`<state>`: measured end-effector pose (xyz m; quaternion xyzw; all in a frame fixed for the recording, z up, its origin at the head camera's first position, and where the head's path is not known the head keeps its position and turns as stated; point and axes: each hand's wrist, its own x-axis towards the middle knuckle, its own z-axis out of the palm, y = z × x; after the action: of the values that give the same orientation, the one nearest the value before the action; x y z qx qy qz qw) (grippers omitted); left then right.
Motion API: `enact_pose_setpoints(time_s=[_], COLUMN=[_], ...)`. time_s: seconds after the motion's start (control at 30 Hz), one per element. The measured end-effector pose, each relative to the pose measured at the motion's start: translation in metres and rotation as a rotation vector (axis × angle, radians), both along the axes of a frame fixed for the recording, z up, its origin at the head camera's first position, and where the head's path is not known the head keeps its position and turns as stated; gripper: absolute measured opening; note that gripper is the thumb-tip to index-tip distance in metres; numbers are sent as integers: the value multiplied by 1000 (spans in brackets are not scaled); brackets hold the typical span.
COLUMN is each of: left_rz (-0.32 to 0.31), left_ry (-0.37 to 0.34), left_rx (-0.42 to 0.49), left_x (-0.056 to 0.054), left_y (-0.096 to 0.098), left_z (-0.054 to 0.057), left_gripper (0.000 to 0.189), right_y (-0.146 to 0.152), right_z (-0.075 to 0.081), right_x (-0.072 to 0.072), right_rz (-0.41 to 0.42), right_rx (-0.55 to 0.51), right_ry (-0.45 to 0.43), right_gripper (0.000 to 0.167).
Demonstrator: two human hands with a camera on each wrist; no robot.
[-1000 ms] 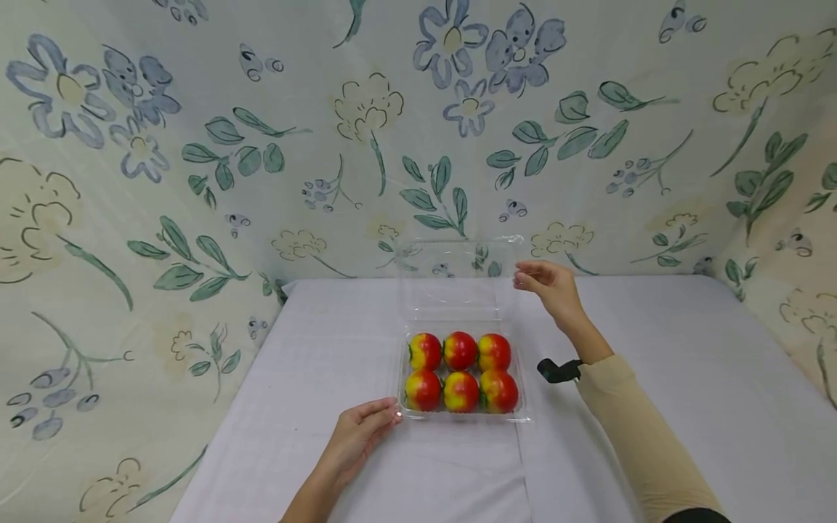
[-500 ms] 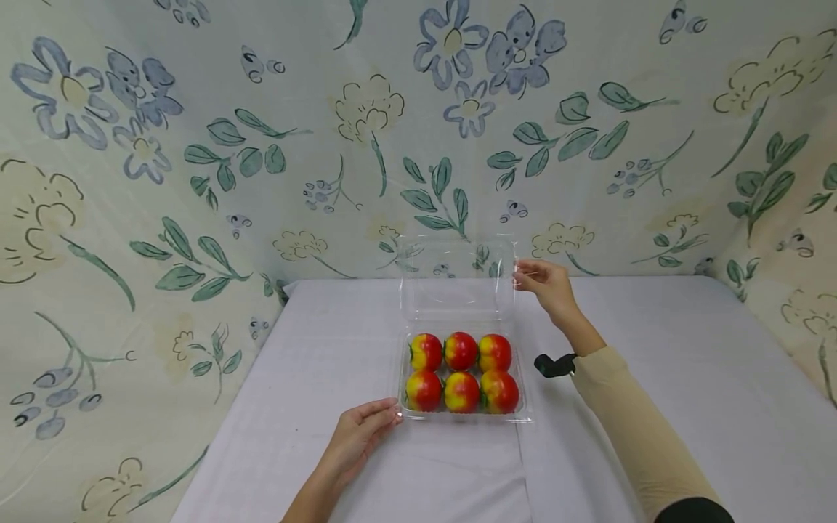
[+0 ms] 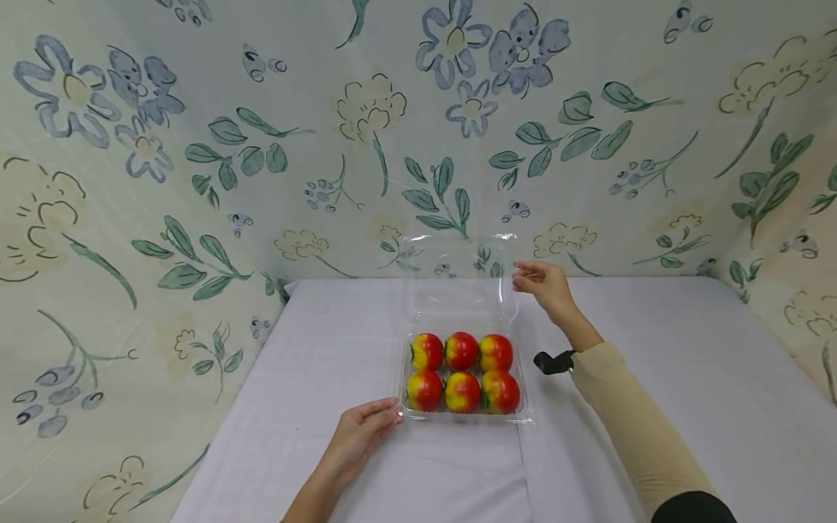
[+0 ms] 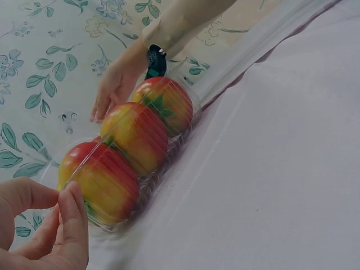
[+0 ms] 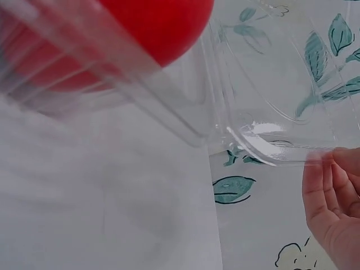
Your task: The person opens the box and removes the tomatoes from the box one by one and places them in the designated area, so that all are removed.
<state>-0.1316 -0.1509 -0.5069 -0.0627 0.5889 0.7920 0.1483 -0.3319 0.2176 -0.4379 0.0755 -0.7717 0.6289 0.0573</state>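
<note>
Several round red-and-yellow fruits with green leaves [image 3: 462, 392] sit in two rows inside a clear plastic clamshell container [image 3: 467, 419]. Its hinged lid [image 3: 451, 294] stands raised at the back. At the front left corner, my left hand [image 3: 356, 439] pinches the container's rim between thumb and fingers, as the left wrist view also shows. My right hand [image 3: 549, 290] is at the lid's right side. In the right wrist view, its thumb and fingertips pinch the edge of the lid [image 5: 267, 149], beyond a red fruit [image 5: 160, 31].
A white cloth [image 3: 314, 363] covers the table under the container. Behind it hangs a curtain [image 3: 366, 43] printed with flowers and leaves. A black device [image 3: 554, 363] is strapped at the right wrist, beside a beige sleeve [image 3: 631, 418].
The lid has shifted and tilted slightly under my right hand, which has moved a little to the left. My left hand keeps its hold, and the fruits stay in place.
</note>
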Motion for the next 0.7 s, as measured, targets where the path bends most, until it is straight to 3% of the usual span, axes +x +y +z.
enact_pose_setpoints(time_s=[0.7], left_rz=[5], left_ry=[-8], left_rx=[5], left_x=[0], left_y=[0], left_z=[-1], left_gripper=[40], right_y=[3], right_z=[-11], right_x=[-1], right_rz=[25], right_rx=[211], right_ry=[-145], right_gripper=[42])
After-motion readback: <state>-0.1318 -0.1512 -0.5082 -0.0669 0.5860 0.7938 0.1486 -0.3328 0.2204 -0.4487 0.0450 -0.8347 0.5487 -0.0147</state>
